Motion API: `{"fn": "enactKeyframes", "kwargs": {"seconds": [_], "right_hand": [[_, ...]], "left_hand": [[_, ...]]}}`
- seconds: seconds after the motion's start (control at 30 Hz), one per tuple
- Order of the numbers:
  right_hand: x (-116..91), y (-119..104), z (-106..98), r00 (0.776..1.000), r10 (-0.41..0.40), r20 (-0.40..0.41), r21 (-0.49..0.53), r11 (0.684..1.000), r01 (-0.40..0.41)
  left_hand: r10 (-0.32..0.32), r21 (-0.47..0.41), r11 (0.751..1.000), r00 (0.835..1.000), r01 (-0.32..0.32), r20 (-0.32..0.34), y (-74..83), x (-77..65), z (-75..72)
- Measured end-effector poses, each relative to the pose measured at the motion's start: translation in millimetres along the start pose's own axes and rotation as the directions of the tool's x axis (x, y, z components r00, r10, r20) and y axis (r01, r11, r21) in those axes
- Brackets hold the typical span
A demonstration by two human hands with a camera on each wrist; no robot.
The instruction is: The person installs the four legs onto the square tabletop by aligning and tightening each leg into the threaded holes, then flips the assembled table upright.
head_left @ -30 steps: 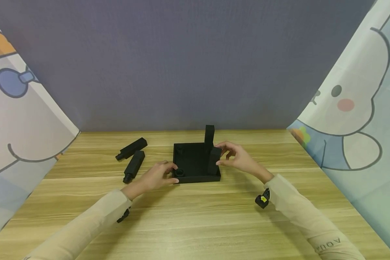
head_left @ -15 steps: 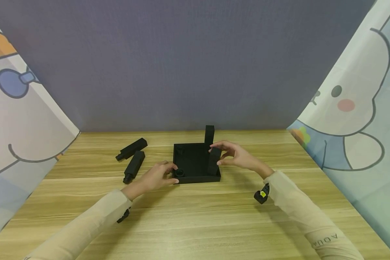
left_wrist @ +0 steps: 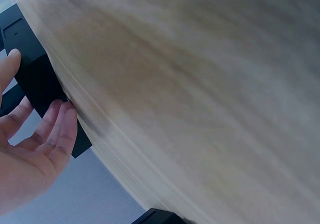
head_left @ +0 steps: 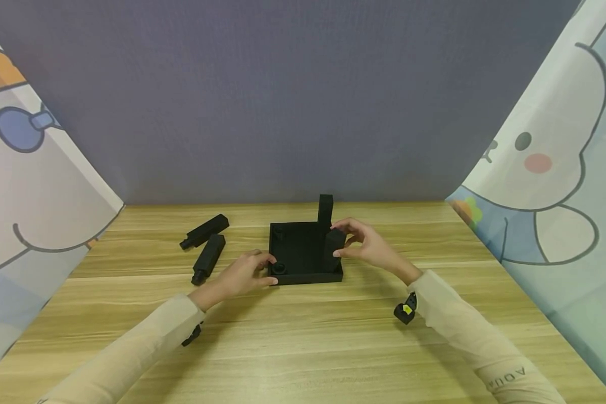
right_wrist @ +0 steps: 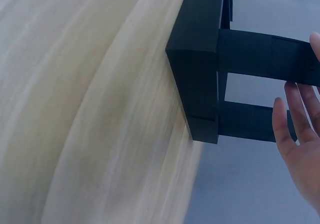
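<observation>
A shallow square black base (head_left: 303, 278) with a raised rim lies on the wooden table. My left hand (head_left: 244, 274) grips its near-left corner, beside a round black socket (head_left: 279, 268). Upright at the near-right corner stands a square black leg (head_left: 333, 252). My right hand (head_left: 366, 244) pinches this leg near its top, thumb on the near side and fingers behind. A second black leg (head_left: 325, 209) rises from the far-right corner, its lower part hidden. The right wrist view shows both legs standing out from the base (right_wrist: 192, 84), with the right fingers (right_wrist: 295, 109) at the nearer one.
Two loose black legs with threaded ends, the far leg (head_left: 205, 230) and the near leg (head_left: 209, 259), lie on the table left of the base. Another socket (head_left: 279, 232) sits in the far-left corner. A grey panel (head_left: 303, 101) stands behind the table.
My right fingers have shifted round the near-right leg, first forward over it, then back. The leg's faces have turned a little. My left hand and the base have stayed put.
</observation>
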State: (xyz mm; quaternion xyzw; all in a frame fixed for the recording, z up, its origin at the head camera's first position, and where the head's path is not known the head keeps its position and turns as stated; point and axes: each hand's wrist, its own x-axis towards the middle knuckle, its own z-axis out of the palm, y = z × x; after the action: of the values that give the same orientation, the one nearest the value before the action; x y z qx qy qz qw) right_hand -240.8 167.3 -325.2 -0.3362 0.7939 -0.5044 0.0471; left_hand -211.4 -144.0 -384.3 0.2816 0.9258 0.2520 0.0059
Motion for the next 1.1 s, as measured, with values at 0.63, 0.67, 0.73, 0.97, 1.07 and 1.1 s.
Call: {"fn": "enactKeyframes", "kwargs": {"seconds": [0.63,0.67,0.73,0.97,1.07,1.1], "right_hand": [[6.5,24.0,-9.7,0.991,-0.084,0.103,-0.036,0.995,0.088],[6.8,24.0,-10.3,0.990,-0.088,0.111,-0.035,0.995,0.092],[6.9,24.0,-10.6,0.989,-0.090,0.117,-0.033,0.995,0.095],[4.2,20.2,-6.5,0.998,-0.040,0.045,-0.051,0.998,0.042],[1.5,9.6,-2.9,1.000,-0.018,0.005,-0.056,0.998,0.018],[0.5,5.6,-1.8,1.000,-0.009,-0.007,-0.057,0.998,0.008]], "left_hand": [[0.009,-0.001,1.000,1.000,-0.009,-0.006,0.0,-0.5,-0.3],[0.010,-0.002,1.000,1.000,-0.010,-0.006,0.1,-0.7,-0.3],[0.010,-0.006,1.000,1.000,-0.010,-0.004,0.3,-0.9,-0.4],[0.009,-0.012,1.000,1.000,-0.009,0.000,1.1,-1.1,-0.4],[0.008,-0.012,1.000,1.000,-0.008,-0.001,1.1,-1.1,-0.3],[0.007,-0.011,1.000,1.000,-0.007,-0.002,1.0,-1.1,-0.3]]}}
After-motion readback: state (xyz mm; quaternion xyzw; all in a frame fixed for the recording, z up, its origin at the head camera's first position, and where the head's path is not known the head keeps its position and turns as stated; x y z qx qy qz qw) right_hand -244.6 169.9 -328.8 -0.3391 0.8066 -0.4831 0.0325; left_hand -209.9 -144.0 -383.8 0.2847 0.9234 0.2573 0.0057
